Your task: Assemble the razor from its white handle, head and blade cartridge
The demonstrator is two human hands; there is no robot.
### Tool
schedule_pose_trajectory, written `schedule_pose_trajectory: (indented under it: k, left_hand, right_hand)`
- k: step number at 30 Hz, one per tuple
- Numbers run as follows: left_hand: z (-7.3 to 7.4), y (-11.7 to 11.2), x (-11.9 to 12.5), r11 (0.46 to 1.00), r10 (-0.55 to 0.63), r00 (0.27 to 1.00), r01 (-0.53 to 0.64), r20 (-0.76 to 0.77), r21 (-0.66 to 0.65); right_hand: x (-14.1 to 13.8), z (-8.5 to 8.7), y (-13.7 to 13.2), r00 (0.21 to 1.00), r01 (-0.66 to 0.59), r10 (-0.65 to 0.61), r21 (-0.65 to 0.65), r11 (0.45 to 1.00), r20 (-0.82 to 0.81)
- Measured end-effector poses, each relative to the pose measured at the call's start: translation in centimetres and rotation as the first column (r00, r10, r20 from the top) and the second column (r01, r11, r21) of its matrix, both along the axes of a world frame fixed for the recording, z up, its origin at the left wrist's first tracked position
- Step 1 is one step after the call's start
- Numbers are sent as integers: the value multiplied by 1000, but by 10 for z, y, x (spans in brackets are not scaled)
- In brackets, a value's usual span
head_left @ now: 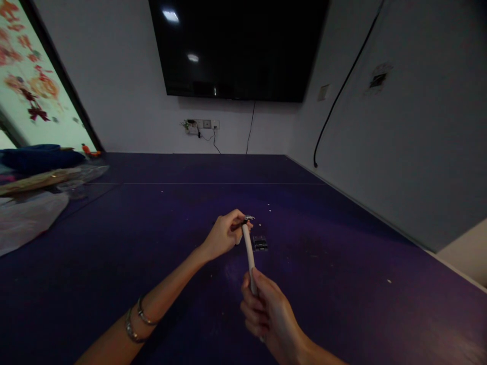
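My right hand (pixel 268 314) is wrapped round a long, slightly curved white handle (pixel 249 251), which points up and away from me. At its far end sits a small dark and silver head (pixel 248 219), too small to make out. The fingers of my left hand (pixel 226 233) are closed at that head and pinch it. Part of what the left fingers hold is hidden, and a pale bit shows under them. Just right of the handle, a small flat dark piece with clear edges (pixel 261 243) lies on the purple surface (pixel 171 218).
Small white scraps (pixel 388 281) dot the surface. Crumpled plastic (pixel 30 218) and a dark blue cloth bundle (pixel 41 158) lie at the left. A large screen (pixel 239 50) hangs on the back wall above sockets (pixel 206 123). A black cable (pixel 348 81) runs down the right wall.
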State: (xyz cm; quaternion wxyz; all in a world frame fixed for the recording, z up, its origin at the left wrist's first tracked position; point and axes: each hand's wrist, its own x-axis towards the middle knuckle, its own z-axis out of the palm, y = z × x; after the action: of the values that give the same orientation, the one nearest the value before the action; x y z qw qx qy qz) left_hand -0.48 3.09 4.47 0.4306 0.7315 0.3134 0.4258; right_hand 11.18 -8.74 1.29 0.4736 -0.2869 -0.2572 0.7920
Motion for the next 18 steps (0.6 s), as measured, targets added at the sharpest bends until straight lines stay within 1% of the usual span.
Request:
schedule_pose_trajectory:
  k: [3, 5, 10, 15, 18]
  left_hand:
    - [2, -1, 0, 1000, 12, 1000, -12, -15, -4]
    - [1, -2, 1, 1000, 7, 1000, -7, -27, 0]
    - [-2, 0, 0, 1000, -9, 1000, 9, -14, -22]
    - [-1, -3, 2, 999, -28, 1000, 28, 7, -31]
    - [1, -2, 0, 999, -25, 1000, 25, 15, -44]
  right_hand:
    - [4, 6, 3, 997, 80, -80, 39, 996, 5]
    - [6, 8, 4, 993, 113, -113, 42, 993, 10]
    - [4, 3, -2, 998, 57, -56, -11, 998, 16]
    - [6, 8, 2, 993, 120, -120, 41, 992, 7]
    - [3, 3, -1, 994, 104, -104, 1, 995, 26]
